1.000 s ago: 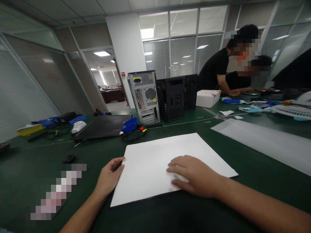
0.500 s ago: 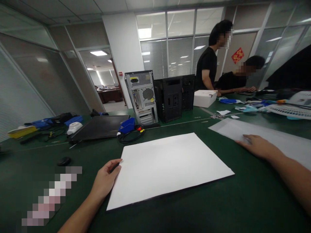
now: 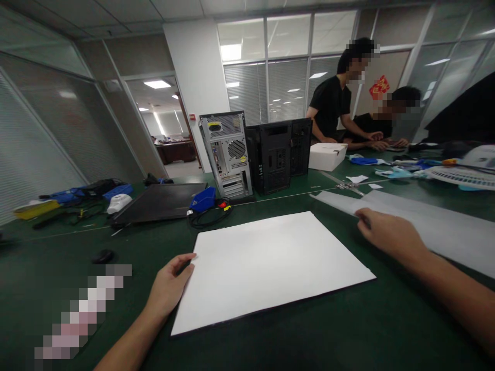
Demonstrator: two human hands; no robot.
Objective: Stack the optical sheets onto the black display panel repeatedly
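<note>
Head view: a green table (image 3: 301,335) carries all items noted. A white sheet (image 3: 270,268) lies flat at its near centre, a dark edge showing beneath. To its right, apart from it, is a translucent sheet (image 3: 444,219), its left end raised and bent. A silver computer tower (image 3: 228,154) stands upright beyond the white sheet. Right hand (image 3: 394,234): fingers closed, gripping the near edge of the translucent sheet. Left hand (image 3: 169,281): thumb and forefinger parted—a gap is visible—with tips against the white sheet's left edge; grip force cannot be determined. Smallest item—a black rounded object (image 3: 103,256)—rests left.
</note>
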